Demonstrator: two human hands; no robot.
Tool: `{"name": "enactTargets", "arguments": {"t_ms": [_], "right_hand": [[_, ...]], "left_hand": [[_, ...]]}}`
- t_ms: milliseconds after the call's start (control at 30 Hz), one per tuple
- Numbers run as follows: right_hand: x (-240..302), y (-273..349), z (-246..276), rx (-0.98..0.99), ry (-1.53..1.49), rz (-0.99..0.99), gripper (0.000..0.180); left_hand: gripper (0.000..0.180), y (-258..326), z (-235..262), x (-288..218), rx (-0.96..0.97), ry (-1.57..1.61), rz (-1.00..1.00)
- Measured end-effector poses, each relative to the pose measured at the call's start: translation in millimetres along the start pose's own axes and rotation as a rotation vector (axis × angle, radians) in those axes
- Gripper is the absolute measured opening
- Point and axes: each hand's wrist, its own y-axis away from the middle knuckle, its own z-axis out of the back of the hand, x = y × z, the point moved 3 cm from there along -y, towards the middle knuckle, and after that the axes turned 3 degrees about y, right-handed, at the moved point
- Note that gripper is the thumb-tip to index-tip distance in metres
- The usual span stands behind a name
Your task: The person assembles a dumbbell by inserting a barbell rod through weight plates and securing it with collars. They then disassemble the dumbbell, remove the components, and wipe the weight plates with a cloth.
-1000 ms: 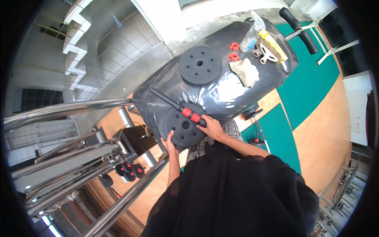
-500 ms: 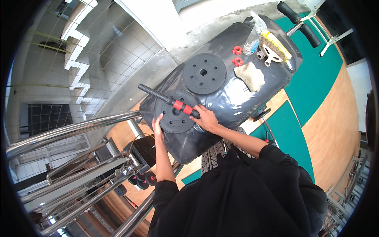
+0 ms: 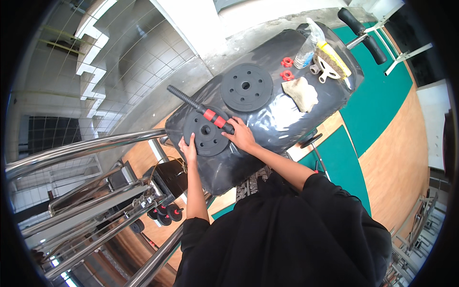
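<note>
A dumbbell bar (image 3: 213, 118), black with red bands on its grip and a threaded end, slants over a round black weight plate (image 3: 213, 143). My right hand (image 3: 243, 137) is closed around the bar's near end. At the plate's left edge is my left hand (image 3: 189, 149), gripping the rim with the thumb toward the top face. The plate's centre hole shows just below the bar. A second black plate (image 3: 258, 88) lies flat beyond it on the padded black bench (image 3: 215, 174).
Farther along the bench are two red star-shaped collar nuts (image 3: 287, 62), a clear spray bottle (image 3: 305, 55), a brush (image 3: 334, 60) and a cream cloth (image 3: 301, 93). A chrome rail (image 3: 86, 147) runs at the left. Several small dumbbells (image 3: 165, 213) sit below it.
The bar has shifted up and left, away from the near plate's centre hole, which is now uncovered. That plate has slid slightly left with my left hand. My right hand still holds the bar.
</note>
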Motion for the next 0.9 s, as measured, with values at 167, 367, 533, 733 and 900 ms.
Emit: {"name": "enactTargets", "arguments": {"t_ms": [167, 367, 533, 733, 900], "right_hand": [[-12.1, 23.6, 23.2, -0.046, 0.033, 0.101, 0.049], [-42.2, 87.4, 96.0, 0.069, -0.032, -0.049, 0.043], [-79.6, 142.3, 153.9, -0.167, -0.037, -0.087, 0.038], [-84.6, 154.3, 228.8, -0.609, -0.093, -0.113, 0.031], [-106.7, 98.9, 322.2, -0.938, -0.118, -0.156, 0.033]], "left_hand": [[0.075, -2.6, 3.7, 3.5, 0.005, -0.004, -0.030], [0.089, 1.6, 9.7, 1.4, 0.113, 0.172, -0.030], [0.069, 26.9, 5.3, -23.6, -0.286, -0.065, -0.287], [0.045, 134.9, -81.9, -109.9, -0.068, 0.092, -0.637], [0.035, 198.6, -188.2, -111.8, 1.061, 0.235, -0.339]]}}
